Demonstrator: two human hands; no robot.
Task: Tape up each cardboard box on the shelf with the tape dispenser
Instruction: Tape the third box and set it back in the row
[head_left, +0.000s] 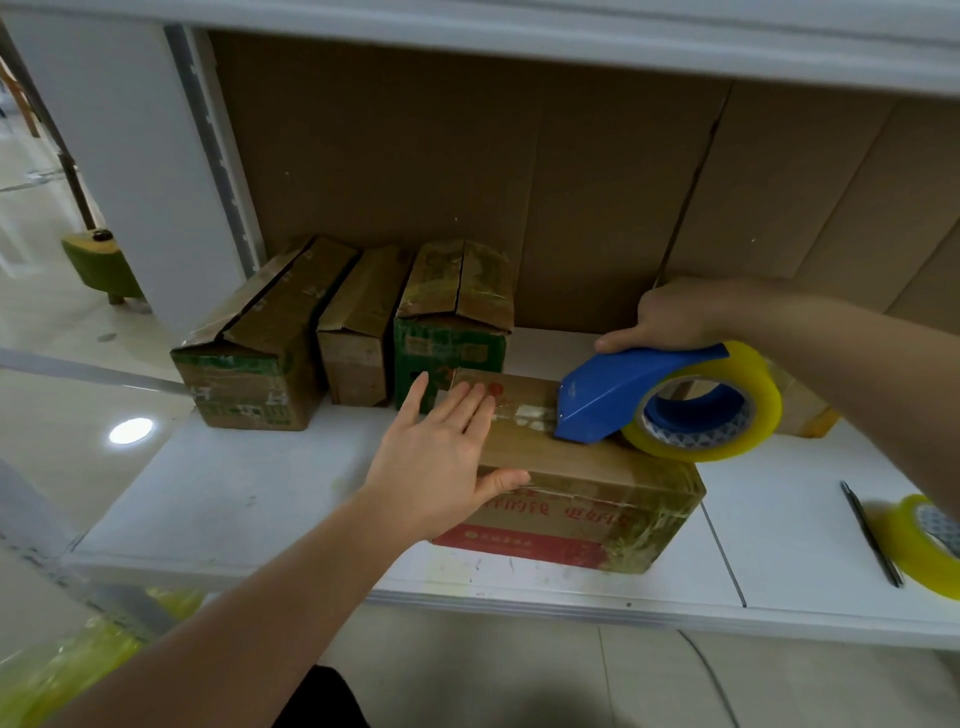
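A brown cardboard box with red print (576, 499) lies on the white shelf (260, 499) in front of me. My left hand (441, 457) presses flat on the left end of its top, fingers straight, thumb over the front edge. My right hand (675, 314) grips the blue tape dispenser (623, 389) with its yellowish roll. The dispenser's nose rests on the box top, near the middle seam. Three more boxes stand at the back left: a wide one (260, 353), a narrow one (358, 332) and a green-fronted one (452, 322), their top flaps slightly agape.
A spare roll of yellowish tape (924, 545) and a dark pen-like tool (872, 535) lie on the shelf at the right. Cardboard sheets (519, 182) line the back. An upper shelf (519, 31) hangs overhead. Yellow-green plastic (78, 670) shows lower left.
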